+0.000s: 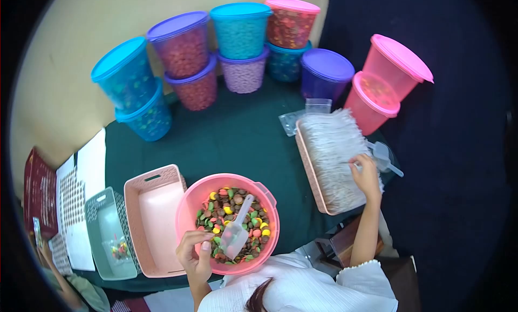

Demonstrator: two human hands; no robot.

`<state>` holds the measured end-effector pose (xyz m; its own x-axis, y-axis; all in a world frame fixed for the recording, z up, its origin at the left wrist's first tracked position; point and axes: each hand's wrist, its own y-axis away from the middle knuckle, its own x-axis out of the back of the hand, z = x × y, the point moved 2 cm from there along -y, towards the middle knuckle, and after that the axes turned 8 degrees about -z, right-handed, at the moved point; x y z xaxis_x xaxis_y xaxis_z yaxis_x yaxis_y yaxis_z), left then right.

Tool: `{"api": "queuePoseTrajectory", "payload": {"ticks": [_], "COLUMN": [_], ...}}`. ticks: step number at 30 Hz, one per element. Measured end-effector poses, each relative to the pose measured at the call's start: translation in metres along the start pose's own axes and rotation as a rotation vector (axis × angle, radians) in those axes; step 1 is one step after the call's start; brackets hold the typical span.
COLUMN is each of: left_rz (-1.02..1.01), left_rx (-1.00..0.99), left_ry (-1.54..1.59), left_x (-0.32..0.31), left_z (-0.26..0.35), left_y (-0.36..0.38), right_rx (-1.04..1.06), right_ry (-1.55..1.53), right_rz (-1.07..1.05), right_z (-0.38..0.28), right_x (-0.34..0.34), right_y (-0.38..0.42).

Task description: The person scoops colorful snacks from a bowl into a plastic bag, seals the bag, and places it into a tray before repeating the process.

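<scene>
My left hand [195,257] is at the near-left rim of a pink bucket [183,215], thumb and fingers apart, holding nothing I can see. Inside the bucket are many round flat candies [229,204] in brown, green, yellow and coral. A translucent plastic scoop [237,231] lies on top of them, its handle pointing away from me. Over on the right, my right hand [367,174] reaches onto a dense row of clear plastic bags [332,150] in a light pink basket [308,169]. Its fingertips are pinched at the bag edges.
Lidded tubs, blue [124,69], purple [326,69] and pink [396,63], line the back, several stacked. Left of the bucket stand a pink basket [156,220] and a green basket [110,263] holding a small filled bag [118,251]. Another scoop [383,155] lies at right. Another person's hand [44,251] shows far left.
</scene>
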<state>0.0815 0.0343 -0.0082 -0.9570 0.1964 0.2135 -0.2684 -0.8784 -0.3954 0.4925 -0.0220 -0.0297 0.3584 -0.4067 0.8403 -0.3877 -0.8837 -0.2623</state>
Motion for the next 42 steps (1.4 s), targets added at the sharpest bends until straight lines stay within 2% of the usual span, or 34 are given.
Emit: {"api": "queuePoseTrajectory", "payload": {"ticks": [2, 6, 8, 11, 14, 21, 24, 25, 27, 29, 31, 33, 35, 40, 42], "left_rz": [-0.013, -0.021, -0.026, -0.033, -0.032, -0.046, -0.046, -0.039, -0.03, -0.021, -0.026, -0.033, -0.026, -0.128, -0.192], "left_rx": [-0.004, 0.007, 0.008, 0.013, 0.021, 0.01, -0.005, -0.006, 0.006, 0.016, 0.008, 0.014, 0.031, 0.241, 0.259], "left_ry": [0.018, 0.005, -0.001, 0.0, 0.017, 0.011, 0.013, 0.023, 0.04, 0.051, 0.081, 0.11, 0.129, 0.474, 0.513], "left_x": [0.0, 0.001, 0.001, 0.002, 0.002, 0.004, 0.005, 0.005, 0.005, 0.006, 0.006, 0.007, 0.009, 0.008, 0.008], "left_z": [-0.003, -0.002, -0.003, -0.004, -0.004, -0.004, -0.004, -0.005, -0.005, -0.005, -0.003, -0.003, -0.001, 0.007, 0.001], "left_y": [0.002, 0.004, 0.004, 0.005, 0.005, 0.005, 0.004, 0.005, 0.005, 0.005, 0.004, 0.004, 0.005, 0.004, 0.004], "right_rx": [0.072, -0.006, -0.086, -0.16, -0.181, -0.044, 0.121, 0.127, -0.004, 0.015, 0.045, 0.085, 0.053, 0.018, 0.032], "right_ry": [0.047, 0.151, 0.235, 0.241, 0.293, 0.198, 0.031, 0.031, -0.588, -0.94, -1.014, -1.302, -1.38, -1.575, -1.607], "right_rz": [0.002, -0.051, -0.184, -0.249, -0.251, -0.184, 0.094, 0.094, 0.545, 0.628, 0.625, 0.526, 0.45, 0.011, -0.079], "right_z": [0.016, 0.027, 0.025, 0.017, 0.025, 0.016, 0.003, -0.009, -0.039, -0.067, -0.076, -0.099, -0.123, -0.187, -0.206], "right_x": [-0.015, -0.033, -0.037, -0.039, -0.05, -0.018, 0.013, 0.02, 0.042, 0.057, 0.057, 0.048, 0.034, -0.026, -0.048], "right_y": [-0.009, -0.026, -0.03, -0.027, -0.023, -0.013, -0.016, -0.016, -0.011, -0.006, -0.006, -0.007, -0.008, -0.012, -0.01]}}
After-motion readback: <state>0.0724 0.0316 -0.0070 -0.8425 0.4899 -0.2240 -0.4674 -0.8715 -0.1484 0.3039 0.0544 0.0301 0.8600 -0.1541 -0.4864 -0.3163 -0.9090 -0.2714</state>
